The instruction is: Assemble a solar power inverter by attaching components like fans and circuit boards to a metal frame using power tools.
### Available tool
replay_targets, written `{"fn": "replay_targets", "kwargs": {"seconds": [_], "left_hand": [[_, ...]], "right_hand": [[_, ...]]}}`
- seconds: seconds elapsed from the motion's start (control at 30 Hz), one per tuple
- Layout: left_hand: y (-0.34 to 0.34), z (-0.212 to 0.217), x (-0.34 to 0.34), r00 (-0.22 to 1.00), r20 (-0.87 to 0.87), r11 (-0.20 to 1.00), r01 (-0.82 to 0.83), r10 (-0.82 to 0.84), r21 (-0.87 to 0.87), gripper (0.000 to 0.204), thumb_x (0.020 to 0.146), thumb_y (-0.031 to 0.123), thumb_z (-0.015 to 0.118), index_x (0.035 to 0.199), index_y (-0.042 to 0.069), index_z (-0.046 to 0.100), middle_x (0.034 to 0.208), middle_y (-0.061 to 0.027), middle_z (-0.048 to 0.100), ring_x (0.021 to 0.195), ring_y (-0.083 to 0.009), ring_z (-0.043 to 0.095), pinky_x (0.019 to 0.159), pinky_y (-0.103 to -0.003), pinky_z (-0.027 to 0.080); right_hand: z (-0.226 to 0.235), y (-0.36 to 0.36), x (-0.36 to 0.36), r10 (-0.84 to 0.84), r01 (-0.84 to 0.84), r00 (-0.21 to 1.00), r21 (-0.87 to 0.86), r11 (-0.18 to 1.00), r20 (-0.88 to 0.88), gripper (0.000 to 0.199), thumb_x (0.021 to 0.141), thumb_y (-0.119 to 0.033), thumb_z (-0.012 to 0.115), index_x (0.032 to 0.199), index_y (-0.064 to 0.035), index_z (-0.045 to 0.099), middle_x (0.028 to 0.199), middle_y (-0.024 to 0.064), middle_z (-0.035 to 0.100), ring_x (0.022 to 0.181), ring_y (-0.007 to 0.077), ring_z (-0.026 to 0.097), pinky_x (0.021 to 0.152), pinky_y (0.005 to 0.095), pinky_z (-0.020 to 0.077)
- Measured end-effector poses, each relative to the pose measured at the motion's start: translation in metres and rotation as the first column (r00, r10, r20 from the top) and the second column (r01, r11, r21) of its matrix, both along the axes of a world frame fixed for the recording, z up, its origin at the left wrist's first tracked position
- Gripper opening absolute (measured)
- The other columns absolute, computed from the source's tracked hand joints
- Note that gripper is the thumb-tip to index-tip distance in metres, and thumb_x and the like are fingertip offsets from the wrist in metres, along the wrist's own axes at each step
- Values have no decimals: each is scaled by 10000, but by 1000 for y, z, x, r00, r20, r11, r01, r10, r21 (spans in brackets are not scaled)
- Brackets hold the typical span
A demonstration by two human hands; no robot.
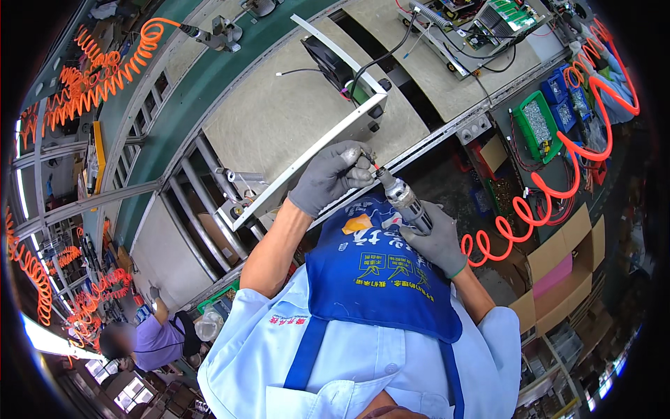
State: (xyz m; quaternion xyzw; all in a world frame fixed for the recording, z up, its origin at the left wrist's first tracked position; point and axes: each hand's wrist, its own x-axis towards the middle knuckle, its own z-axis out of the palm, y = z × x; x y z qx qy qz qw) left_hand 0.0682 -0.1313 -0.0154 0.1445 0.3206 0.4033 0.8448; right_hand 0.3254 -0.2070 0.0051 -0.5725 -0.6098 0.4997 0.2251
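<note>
In my right hand [436, 241], gloved in grey, is a silver and black power screwdriver [406, 201]. Its nose points up and to the left, over the front of my blue apron [377, 258]. My left hand [331, 178], in a grey glove too, is closed in a pinch close to the screwdriver's tip. Something small and dark shows at its fingertips, too small to name. Just beyond both hands stands a long white metal frame [279, 188] on the workbench line. A black fan [328, 63] with a loose cable sits behind its far end.
An orange-red coiled hose [520, 216] hangs beside my right hand. At right are a green bin [537, 126] of small metal parts, blue bins [558, 91] and an open cardboard box [565, 272]. A wired chassis [481, 35] lies far right. Another person [157, 342] works at left.
</note>
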Motion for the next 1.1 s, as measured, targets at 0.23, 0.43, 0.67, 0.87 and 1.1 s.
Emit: {"fn": "replay_targets", "kwargs": {"seconds": [0.23, 0.43, 0.67, 0.87, 1.1], "left_hand": [[4, 6, -7, 961, -272, 994, 77, -53, 77, 268, 935, 177, 556, 1070, -52, 588, 851, -88, 637, 737, -152, 652, 693, -262, 557], [-2, 3, -8, 786, -612, 971, 205, -89, 122, 199, 920, 112, 553, 1000, -57, 620, 888, -124, 645, 714, -139, 645, 653, -247, 547], [-8, -21, -17, 779, -607, 962, 260, -159, 82, 215, 907, 117, 587, 1014, -67, 613, 824, -103, 646, 678, -151, 653, 650, -254, 544], [-13, -44, -8, 834, -547, 989, 132, -75, 66, 212, 914, 149, 586, 1007, -38, 619, 819, -92, 654, 676, -144, 651, 646, -249, 541], [-15, -78, 18, 822, -552, 980, -196, 141, -40, 146, 914, 156, 581, 920, 14, 614, 788, -74, 645, 616, -123, 635, 611, -234, 533]], "right_hand": [[0, 0, 4, 61, -63, 995, 33, 997, 75, 449, 687, -197, 756, 1070, -27, 596, 900, 155, 629, 810, 286, 645, 720, 370, 513], [-13, -5, 9, 107, -130, 974, 108, 986, 200, 461, 686, -211, 755, 1078, -64, 561, 920, 155, 613, 865, 340, 615, 720, 408, 511], [-21, 0, 9, 151, -145, 988, -127, 981, 39, 413, 701, -220, 742, 1052, -55, 601, 905, 162, 643, 828, 305, 644, 735, 384, 516], [-24, 6, 7, 172, -162, 985, -291, 943, 9, 414, 700, -250, 742, 1033, -41, 612, 895, 168, 658, 828, 300, 656, 743, 373, 514], [-50, 3, -8, 78, -51, 985, -172, 984, 152, 385, 702, -253, 731, 1010, -59, 605, 881, 187, 649, 852, 332, 649, 739, 402, 509]]}}
